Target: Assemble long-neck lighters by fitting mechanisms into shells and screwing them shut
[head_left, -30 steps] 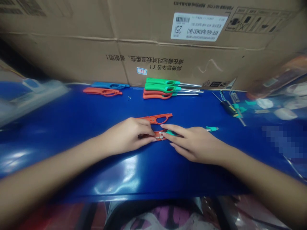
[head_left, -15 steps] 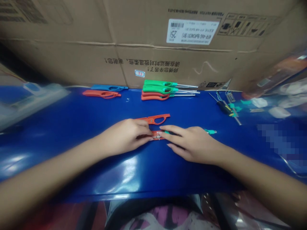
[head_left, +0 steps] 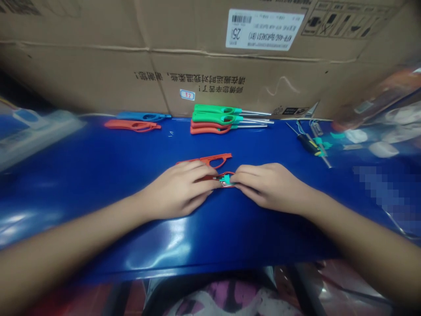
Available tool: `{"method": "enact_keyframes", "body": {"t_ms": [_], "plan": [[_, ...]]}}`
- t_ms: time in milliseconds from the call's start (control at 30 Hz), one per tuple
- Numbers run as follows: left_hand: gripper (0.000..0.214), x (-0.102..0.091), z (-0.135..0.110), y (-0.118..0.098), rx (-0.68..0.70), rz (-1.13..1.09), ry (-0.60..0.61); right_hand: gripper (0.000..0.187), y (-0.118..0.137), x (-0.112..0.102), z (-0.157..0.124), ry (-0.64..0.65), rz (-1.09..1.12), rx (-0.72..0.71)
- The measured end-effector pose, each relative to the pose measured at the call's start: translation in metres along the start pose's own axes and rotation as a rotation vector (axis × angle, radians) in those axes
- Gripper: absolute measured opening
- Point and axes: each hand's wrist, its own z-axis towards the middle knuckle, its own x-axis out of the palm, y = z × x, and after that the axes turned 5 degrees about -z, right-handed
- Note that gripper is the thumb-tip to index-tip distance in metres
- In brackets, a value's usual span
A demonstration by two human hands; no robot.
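Between my hands lies an open orange lighter shell half [head_left: 232,173] with a small green plastic part [head_left: 226,179] in or over its trigger opening. My left hand [head_left: 184,188] is closed around the shell's handle end. From the other side, my right hand [head_left: 269,186] pinches at the green part, fingertips together and hiding its far end. A second orange shell half [head_left: 223,156] rests just behind, partly covered by my left hand.
Assembled green lighters [head_left: 213,116] and orange ones are stacked by the cardboard box [head_left: 108,79]. Blue [head_left: 141,116] and orange shells [head_left: 131,126] lie left of them. At right are a screwdriver [head_left: 307,144], small parts and a plastic bag [head_left: 388,127].
My right hand's spread fingers have closed into a pinch at the green part. My left hand has moved slightly right along the shell. The view has tilted a little.
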Motion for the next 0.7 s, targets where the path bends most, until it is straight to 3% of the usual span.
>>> {"method": "enact_keyframes", "body": {"t_ms": [367, 700], "plan": [[0.037, 0.0041, 0.0006, 0.0012, 0.014, -0.042, 0.017, 0.02, -0.0034, -0.0004, 0.0016, 0.01, 0.199, 0.087], [0.034, 0.0069, -0.0003, 0.0002, 0.035, -0.043, -0.073, 0.021, -0.0019, 0.0, 0.0021, -0.012, 0.16, 0.105]]}}
